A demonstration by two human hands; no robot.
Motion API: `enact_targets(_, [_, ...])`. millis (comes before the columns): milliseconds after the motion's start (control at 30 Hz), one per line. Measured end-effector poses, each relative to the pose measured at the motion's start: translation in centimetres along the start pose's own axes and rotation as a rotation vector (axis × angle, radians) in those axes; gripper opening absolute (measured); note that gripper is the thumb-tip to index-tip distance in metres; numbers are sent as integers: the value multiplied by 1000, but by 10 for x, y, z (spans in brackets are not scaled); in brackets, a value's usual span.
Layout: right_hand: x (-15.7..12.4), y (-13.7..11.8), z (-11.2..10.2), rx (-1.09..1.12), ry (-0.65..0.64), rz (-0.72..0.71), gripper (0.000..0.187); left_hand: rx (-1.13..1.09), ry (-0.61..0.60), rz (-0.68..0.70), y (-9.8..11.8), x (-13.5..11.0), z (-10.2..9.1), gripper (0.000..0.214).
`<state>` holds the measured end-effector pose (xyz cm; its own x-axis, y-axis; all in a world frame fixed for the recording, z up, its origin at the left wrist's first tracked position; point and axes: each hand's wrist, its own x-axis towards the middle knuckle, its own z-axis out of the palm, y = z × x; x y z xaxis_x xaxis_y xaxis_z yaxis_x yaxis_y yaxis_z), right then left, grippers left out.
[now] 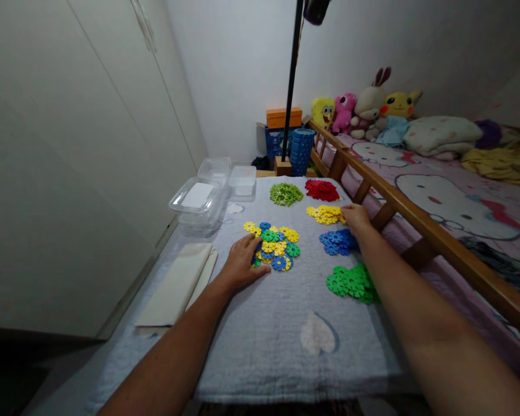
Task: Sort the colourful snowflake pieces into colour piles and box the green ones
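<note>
Left hand (pixel 244 258), fingers spread, rests on the left edge of the mixed disc pile (pixel 279 248); its discs look light, stiff, best pinched by rims. Right of this pile, yellow discs (pixel 325 214) meet the right hand (pixel 356 218); grip unclear.

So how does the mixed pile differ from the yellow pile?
The mixed pile shows yellow, blue and green; the yellow pile shows only yellow.
The mixed pile spreads wider and lies closer to the camera; the yellow pile is more compact and farther off.
The left hand is at the mixed pile's left edge; the right hand is at the yellow pile's right edge.
Both are notched discs on the cloth.
</note>
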<state>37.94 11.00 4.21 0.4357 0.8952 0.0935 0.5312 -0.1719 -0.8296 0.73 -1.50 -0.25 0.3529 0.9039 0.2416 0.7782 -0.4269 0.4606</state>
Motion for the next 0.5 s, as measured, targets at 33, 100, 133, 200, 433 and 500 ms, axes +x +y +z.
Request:
enact_targets(33, [-7, -3, -1, 12, 12, 5, 18, -4, -1, -2, 0, 0, 0, 81])
enact_targets(100, [-26, -12, -1, 63, 0, -4, 18, -13, 5, -3, 0, 0, 0, 80])
enact_targets(133, [-39, -17, 0, 93, -42, -26, 18, -18, 9, -2, 0, 0, 0, 80])
enact_targets(200, [-68, -27, 6, 112, -228, -123, 17, -30, 12, 3, 0, 0, 0, 79])
enact_targets(433, [-150, -34, 44, -314, -493, -568, 23, -39, 18, 2, -1, 1, 1, 80])
enact_targets(500, [-157, -28, 52, -404, -438, -616, 29, -37, 21, 1, 0, 0, 1, 80])
